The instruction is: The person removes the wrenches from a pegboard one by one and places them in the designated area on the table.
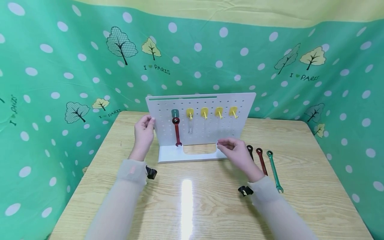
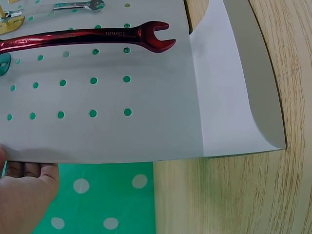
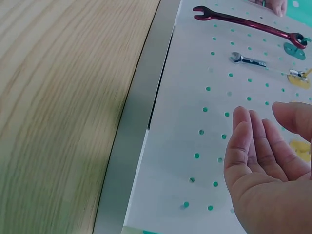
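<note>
A white pegboard stand (image 1: 163,133) stands upright on the table. My left hand (image 1: 144,131) grips its left edge, thumb at the front; in the left wrist view the fingers of that hand (image 2: 22,200) curl behind the edge. Hanging from a teal hook (image 1: 175,112) is a red combination wrench (image 1: 177,133), marked 13mm in the left wrist view. Beside it, a small silver wrench (image 3: 251,60) hangs on a yellow hook (image 1: 190,112). My right hand (image 1: 237,153) is before the board's lower right, its fingers loosely bent and holding nothing.
Right of the stand, a black wrench (image 1: 250,150), a red wrench (image 1: 262,160) and a green wrench (image 1: 273,170) lie on the wooden table (image 1: 315,186). More yellow hooks (image 1: 219,112) line the board. A green dotted curtain (image 1: 198,66) surrounds the table.
</note>
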`<state>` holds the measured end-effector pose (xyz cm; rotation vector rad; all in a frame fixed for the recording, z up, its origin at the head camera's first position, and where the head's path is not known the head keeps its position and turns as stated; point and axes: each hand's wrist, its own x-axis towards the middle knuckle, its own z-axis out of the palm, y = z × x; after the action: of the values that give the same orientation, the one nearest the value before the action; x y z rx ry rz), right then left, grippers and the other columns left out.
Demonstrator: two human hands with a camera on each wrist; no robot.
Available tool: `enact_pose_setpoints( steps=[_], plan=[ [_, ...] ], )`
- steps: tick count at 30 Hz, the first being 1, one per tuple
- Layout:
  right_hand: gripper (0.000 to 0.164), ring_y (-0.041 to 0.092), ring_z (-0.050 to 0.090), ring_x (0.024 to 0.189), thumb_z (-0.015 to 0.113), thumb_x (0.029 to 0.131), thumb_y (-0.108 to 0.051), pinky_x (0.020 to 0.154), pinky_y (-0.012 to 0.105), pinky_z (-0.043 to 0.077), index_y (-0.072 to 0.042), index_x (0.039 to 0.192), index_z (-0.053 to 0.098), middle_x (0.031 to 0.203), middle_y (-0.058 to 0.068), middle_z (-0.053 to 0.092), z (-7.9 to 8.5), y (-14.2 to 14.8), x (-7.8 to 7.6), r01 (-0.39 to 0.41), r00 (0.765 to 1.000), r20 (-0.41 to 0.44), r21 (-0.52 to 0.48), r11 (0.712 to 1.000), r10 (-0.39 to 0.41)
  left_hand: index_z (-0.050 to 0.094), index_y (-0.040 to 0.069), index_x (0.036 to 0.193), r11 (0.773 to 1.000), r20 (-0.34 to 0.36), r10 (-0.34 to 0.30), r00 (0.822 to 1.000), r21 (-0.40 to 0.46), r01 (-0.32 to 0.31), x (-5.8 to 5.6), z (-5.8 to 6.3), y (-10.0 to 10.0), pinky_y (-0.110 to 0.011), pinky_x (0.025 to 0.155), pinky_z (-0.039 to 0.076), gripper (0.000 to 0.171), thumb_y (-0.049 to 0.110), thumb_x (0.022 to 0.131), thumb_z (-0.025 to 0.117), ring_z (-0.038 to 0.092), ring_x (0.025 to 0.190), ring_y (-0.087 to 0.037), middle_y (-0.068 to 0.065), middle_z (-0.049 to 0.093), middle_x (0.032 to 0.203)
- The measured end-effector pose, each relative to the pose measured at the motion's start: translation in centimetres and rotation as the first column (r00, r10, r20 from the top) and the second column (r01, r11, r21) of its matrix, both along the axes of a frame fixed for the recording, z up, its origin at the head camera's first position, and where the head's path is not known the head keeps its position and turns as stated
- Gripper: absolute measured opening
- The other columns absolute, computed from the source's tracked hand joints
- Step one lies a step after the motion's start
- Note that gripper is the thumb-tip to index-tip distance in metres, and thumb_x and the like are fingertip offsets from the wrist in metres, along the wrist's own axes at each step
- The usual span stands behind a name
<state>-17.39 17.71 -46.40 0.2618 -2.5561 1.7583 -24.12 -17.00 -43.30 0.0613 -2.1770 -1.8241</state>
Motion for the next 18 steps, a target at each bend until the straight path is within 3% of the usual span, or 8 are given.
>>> enact_pose_setpoints(
  steps=[8,18],
  plan=[
    [0.026,0.022,0.068,0.097,0.074,0.096,-0.013,0.087,0.03,0.055,0.003,0.117,0.07,0.106,0.008,0.073,0.6,-1.2,-0.7,-0.005,1.0,0.02,-0.006,1.0,0.005,0.065,-0.004,0.111,1.0,-0.018,0.001,1.0,-0.002,-0.001,-0.2,-0.4,-0.1,-0.024,0.062,0.043,0.023,0.016,0.108,0.054,0.044,0.068,-0.014,-0.019,0.056,0.084],
    [0.026,0.022,0.068,0.099,0.072,0.097,-0.01,0.089,0.03,0.055,0.005,0.118,0.069,0.109,0.013,0.072,1.2,-2.5,-1.6,-0.033,0.999,0.002,-0.022,0.999,0.033,0.065,-0.008,0.113,1.0,-0.014,-0.002,1.0,0.005,0.002,-0.1,-0.1,-0.1,-0.024,0.069,0.046,0.026,0.015,0.107,0.054,0.047,0.073,-0.017,-0.028,0.059,0.092]
  ],
)
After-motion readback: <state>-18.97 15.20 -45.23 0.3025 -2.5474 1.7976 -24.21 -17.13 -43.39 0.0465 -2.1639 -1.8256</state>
